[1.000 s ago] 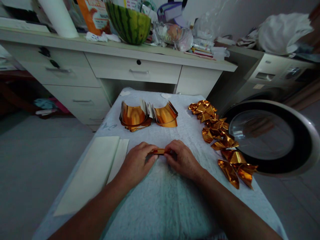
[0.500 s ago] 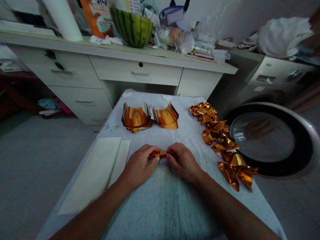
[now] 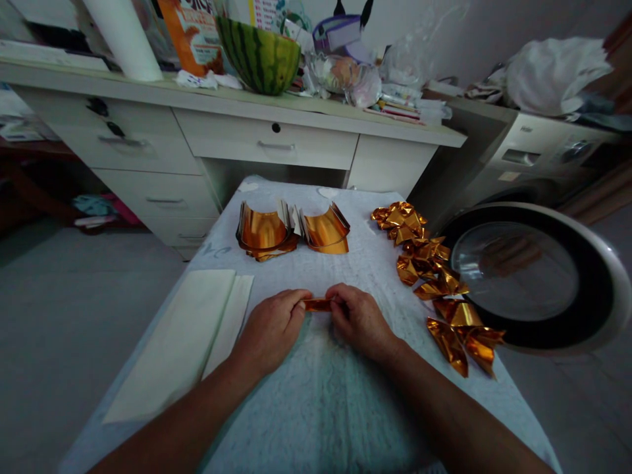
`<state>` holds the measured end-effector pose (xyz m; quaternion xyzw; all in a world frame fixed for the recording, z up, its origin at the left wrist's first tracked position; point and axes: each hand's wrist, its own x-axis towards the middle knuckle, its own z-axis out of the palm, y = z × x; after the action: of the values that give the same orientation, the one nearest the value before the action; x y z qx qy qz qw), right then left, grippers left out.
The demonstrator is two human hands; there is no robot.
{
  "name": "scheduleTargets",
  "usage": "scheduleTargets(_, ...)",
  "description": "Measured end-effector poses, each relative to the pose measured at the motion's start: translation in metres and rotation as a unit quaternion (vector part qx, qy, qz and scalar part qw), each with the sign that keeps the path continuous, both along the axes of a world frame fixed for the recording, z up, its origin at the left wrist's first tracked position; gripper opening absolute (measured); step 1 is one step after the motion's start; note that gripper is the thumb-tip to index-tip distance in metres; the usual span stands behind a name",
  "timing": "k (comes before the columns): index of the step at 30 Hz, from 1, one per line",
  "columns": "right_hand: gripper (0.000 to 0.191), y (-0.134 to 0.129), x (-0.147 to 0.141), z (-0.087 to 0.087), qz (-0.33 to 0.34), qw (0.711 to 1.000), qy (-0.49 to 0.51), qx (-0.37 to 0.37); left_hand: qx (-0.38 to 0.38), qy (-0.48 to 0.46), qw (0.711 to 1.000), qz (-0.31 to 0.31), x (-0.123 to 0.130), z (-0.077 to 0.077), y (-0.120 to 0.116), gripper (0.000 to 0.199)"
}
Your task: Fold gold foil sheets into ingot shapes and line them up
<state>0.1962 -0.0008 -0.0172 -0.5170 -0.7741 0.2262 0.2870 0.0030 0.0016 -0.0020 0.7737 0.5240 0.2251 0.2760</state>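
Observation:
Between my two hands runs a narrow folded strip of shiny gold foil paper (image 3: 318, 305), held just above the cloth-covered table. My left hand (image 3: 276, 322) pinches its left end between thumb and fingers. At the other end, my right hand (image 3: 359, 319) has its fingers curled closed on the strip. Beyond the hands lie two curved stacks of gold foil sheets (image 3: 266, 230), side by side. A row of folded gold foil pieces (image 3: 422, 253) runs down the right side of the table.
Pale paper sheets (image 3: 172, 342) lie on the table's left. Behind stands a white drawer desk (image 3: 266, 135) bearing a cut watermelon (image 3: 259, 56), a packet and plastic bags. To the right, a washing machine's open round door (image 3: 533, 276) comes close to the table edge.
My left hand has shifted slightly left, so more of the foil strip shows between the hands, looking flatter and straighter. The view has moved a little.

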Motion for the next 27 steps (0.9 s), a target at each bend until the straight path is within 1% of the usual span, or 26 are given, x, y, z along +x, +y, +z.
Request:
scheduleTargets(4, 0.013, -0.0009, -0.0005, 0.0042, 0.001, 1.000, 0.012, 0.000, 0.012, 0.028, 1.000, 0.001, 0.0015, -0.0002, -0.0010, 0.039)
scheduleTargets(8, 0.015, -0.0026, -0.0004, 0.0091, 0.000, 0.999, 0.032, 0.001, 0.020, 0.030, 0.999, -0.007, 0.0036, 0.0023, -0.0025, 0.040)
scheduleTargets(11, 0.015, -0.0036, -0.0014, 0.0094, -0.025, 0.999, 0.038, -0.016, 0.023, 0.013, 1.000, -0.010, 0.0046, 0.0024, -0.0032, 0.041)
scheduleTargets(15, 0.012, -0.0033, -0.0033, 0.0054, -0.052, 0.997, 0.045, -0.033, 0.022, -0.020, 1.000, -0.007, 0.0033, -0.0026, -0.0026, 0.042)
scheduleTargets(19, 0.013, -0.0026, -0.0037, 0.0017, -0.049, 0.997, 0.047, -0.034, 0.008, -0.013, 1.000, -0.002, 0.0028, -0.0040, -0.0026, 0.040)
scheduleTargets(23, 0.006, -0.0038, -0.0036, 0.0027, -0.035, 0.998, 0.035, -0.024, 0.020, 0.008, 1.000, 0.017, 0.0061, 0.0008, -0.0026, 0.039)
scheduleTargets(27, 0.006, -0.0057, -0.0044, 0.0055, -0.015, 0.999, 0.032, -0.028, 0.032, 0.015, 0.999, 0.031, 0.0080, 0.0028, -0.0010, 0.037)
